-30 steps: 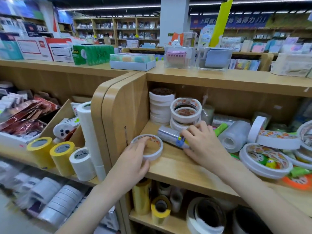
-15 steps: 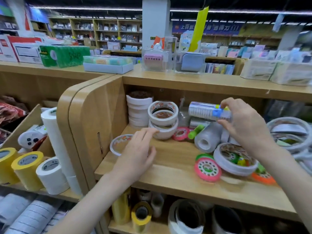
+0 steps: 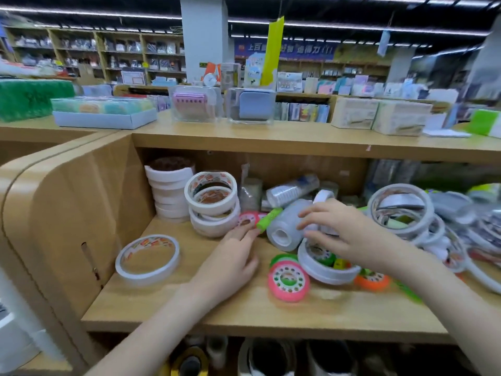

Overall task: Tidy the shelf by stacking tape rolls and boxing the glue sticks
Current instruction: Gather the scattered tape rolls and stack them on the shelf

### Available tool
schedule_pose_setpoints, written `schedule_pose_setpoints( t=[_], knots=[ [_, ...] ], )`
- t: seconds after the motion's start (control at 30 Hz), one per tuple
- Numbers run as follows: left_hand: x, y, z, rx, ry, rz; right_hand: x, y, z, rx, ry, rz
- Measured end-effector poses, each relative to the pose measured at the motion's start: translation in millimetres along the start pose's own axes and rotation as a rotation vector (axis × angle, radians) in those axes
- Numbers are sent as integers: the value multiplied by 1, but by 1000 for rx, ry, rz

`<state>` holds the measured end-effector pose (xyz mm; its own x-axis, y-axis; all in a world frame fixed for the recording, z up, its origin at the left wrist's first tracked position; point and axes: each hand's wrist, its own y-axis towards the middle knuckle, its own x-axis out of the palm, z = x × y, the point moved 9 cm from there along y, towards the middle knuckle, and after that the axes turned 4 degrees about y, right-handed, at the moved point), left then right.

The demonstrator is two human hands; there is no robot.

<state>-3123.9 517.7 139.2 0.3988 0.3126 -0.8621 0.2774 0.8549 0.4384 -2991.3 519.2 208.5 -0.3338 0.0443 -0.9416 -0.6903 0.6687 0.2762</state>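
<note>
On the wooden shelf the green glue stick lies tilted, long axis running from near-left up to far-right, its near end just beyond the relaxed left hand, while the right hand hovers loosely curled over a clear roll.

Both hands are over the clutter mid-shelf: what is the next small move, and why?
Probably reach the left hand back to the flat white tape roll with the printed core and lift it onto the stack of like white rolls. It lies alone near the wooden side panel. The left hand holds nothing, and the right hand hovers over the lying clear film roll.
</note>
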Motion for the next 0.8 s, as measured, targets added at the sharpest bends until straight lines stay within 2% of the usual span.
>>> schedule_pose_setpoints(
  t=[0.1,0.23,0.4,0.5,0.63,0.73,0.8],
  knots=[
    [-7,-12,-2,1,-70,63,0,-37,5,25,139,6],
    [-9,-22,6,52,-48,111,26,-60,22,71,-84,-117],
    [14,-20,12,96,-33,-94,6,-64,26,95,92,66],
    [11,-21,11,106,-61,-51,-17,-70,23,120,213,136],
    [-1,-18,16,133,-118,81,-43,-82,23,193,351,285],
    [-10,-8,35,137,-194,150,-68,-93,26,244,234,448],
    [-12,3,51,156,-208,170,-89,-95,30,234,-52,542]
  ],
)
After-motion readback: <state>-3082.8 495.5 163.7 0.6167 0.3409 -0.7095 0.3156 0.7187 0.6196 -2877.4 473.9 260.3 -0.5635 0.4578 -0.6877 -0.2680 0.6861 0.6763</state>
